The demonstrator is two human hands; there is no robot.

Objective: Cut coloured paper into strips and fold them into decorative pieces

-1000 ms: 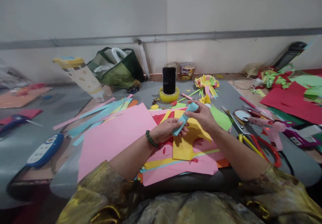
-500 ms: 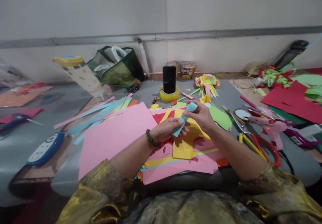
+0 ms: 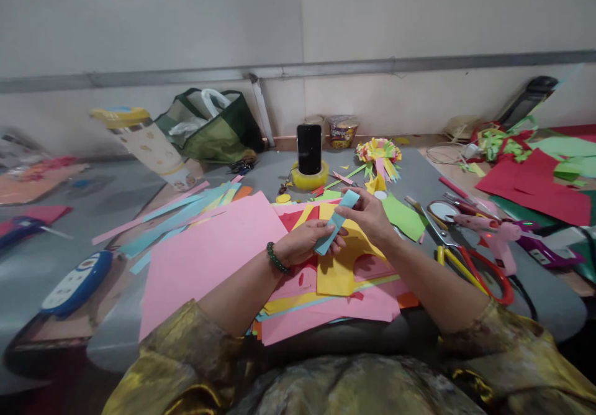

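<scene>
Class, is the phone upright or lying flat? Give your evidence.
Upright: the phone stands on end in the yellow roll, its dark screen facing the camera.

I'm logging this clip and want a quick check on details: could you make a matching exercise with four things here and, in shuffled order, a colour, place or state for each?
Things:
1. Held paper strip
2. Phone
3. Bracelet
4. Tumbler

Descriptions:
A. Topped by a yellow lid
B. Dark green
C. Light blue, in the fingers of the left hand and right hand
D. Upright at a yellow tape roll

Pairs: 1-C, 2-D, 3-B, 4-A
</scene>
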